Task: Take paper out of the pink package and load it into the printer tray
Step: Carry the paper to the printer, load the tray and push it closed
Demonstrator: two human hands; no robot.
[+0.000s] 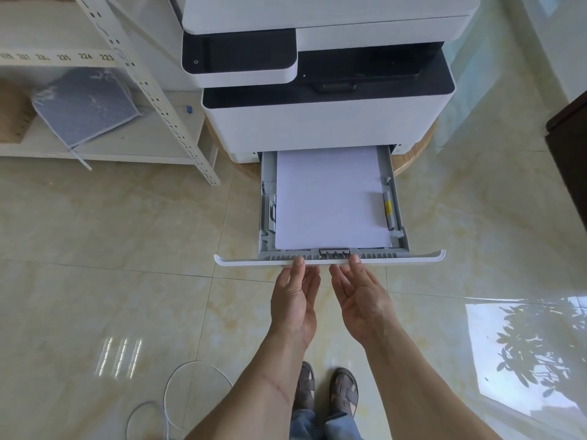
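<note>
Tray (330, 260) w/ paper (330, 198) lies just above both hands at frame centre, long axis running up-frame into printer (327, 122); left hand (297, 300) & right hand (360, 296) equally near, both grips apart, thumbs on tray's front lip.

A white perforated metal shelf rack (149, 90) stands at the left, a blue-grey folded cushion (85, 104) on its lower shelf. White cable (165, 404) loops across the glossy marble-tile floor (95, 249). Brown sandals (327, 392) show at the bottom edge.

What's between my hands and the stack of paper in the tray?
In the head view, only the tray's white front panel and grey end guide separate the left hand and right hand from the paper.
</note>
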